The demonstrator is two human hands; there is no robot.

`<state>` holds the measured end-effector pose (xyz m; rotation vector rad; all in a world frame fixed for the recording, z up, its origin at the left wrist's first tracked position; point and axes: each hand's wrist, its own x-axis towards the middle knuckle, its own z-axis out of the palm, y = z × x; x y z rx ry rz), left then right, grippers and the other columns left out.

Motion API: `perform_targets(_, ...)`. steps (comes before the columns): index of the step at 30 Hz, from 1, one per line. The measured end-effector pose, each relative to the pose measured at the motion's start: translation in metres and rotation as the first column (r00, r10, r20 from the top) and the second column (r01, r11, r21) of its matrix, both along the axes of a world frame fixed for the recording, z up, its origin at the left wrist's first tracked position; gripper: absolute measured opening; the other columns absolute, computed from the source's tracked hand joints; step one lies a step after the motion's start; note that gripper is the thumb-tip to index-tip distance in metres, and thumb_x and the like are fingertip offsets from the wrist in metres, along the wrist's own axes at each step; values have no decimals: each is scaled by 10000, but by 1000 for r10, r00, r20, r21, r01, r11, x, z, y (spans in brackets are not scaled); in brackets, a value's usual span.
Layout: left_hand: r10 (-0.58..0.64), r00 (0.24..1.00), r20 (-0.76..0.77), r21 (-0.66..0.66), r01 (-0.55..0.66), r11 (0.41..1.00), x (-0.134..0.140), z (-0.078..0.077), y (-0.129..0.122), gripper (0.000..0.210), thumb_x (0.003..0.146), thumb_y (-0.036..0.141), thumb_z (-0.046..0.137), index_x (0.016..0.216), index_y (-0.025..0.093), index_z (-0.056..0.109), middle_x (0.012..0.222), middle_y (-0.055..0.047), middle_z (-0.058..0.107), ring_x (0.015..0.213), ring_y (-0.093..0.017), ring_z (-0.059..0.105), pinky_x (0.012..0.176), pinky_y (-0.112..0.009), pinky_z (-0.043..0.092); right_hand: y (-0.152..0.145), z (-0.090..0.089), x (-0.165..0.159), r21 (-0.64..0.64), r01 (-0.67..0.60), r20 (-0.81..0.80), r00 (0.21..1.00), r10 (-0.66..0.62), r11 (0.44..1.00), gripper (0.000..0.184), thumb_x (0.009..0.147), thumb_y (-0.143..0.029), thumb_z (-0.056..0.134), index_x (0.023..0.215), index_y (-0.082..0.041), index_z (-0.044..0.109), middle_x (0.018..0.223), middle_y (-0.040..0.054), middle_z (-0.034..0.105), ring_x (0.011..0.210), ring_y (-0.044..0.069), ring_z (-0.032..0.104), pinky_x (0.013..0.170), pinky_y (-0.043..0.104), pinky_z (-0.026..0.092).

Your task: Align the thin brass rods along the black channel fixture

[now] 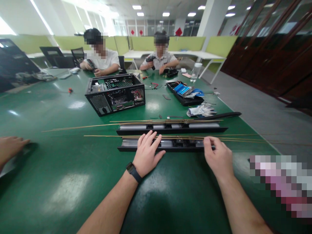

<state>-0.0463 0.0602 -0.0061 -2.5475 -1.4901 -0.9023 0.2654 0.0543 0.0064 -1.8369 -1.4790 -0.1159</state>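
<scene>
My left hand [148, 152], with a dark watch on its wrist, lies with fingers spread across the nearer black channel [125, 149]. Its fingertips rest over thin golden rods [102, 136] that run along that channel and stick out past both its ends. At the channel's right end my right hand [218, 156] pinches the rods between thumb and fingertips; how many it grips I cannot tell. Parallel behind lies a second black channel [138, 131] with a silvery inside, and more golden rods [80, 126] lie along it, reaching far out to the left.
Beyond the channels stand an open computer case [97, 105] and a black tray [190, 102] with blue items. White gloves [201, 110] and a black strip [226, 115] lie at right. Two people sit opposite, holding dark tools. Another person's hand [12, 146] reaches in at left.
</scene>
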Motion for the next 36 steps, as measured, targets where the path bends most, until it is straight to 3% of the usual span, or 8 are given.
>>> perform_targets(8,-4,1000,-10,7,4,1000,0,0,0,581,1033,401,705,1563,192,591,1625,-171,594,1591,-364,470,1325,-593,347,2,-3,7,1,101,9,995,-101,995,472,1027,-532,445,1030,-196,777,914,130,793,875,287,689,856,405,452)
perform_targets(15,-3,1000,-8,7,3,1000,0,0,1,584,1022,394,716,1560,199,598,1619,-174,599,1586,-367,478,1322,-601,357,1,0,-1,-16,-4,2,1000,4,1000,484,1017,-582,470,1022,-204,773,904,120,786,852,275,698,863,400,473)
perform_targets(22,-7,1000,3,11,7,1000,0,0,1,582,1019,389,722,1557,200,604,1613,-176,605,1582,-373,483,1321,-604,358,2,-1,5,-30,104,1,995,-104,994,501,1016,-543,431,1034,-190,786,930,149,795,899,308,707,871,423,471)
perform_targets(28,-7,1000,8,8,6,1000,0,-1,0,596,1010,381,732,1565,207,600,1613,-179,604,1581,-378,482,1322,-620,355,0,1,-3,-11,-20,3,1000,20,1000,468,1006,-580,482,1015,-211,770,917,117,791,864,278,705,861,402,478)
perform_targets(36,-11,1000,7,9,11,1000,0,0,0,595,1007,375,738,1559,194,607,1609,-186,604,1583,-377,481,1325,-602,355,2,-2,7,-27,99,5,995,-99,995,488,1035,-538,424,1035,-196,772,933,141,794,907,300,704,880,420,470)
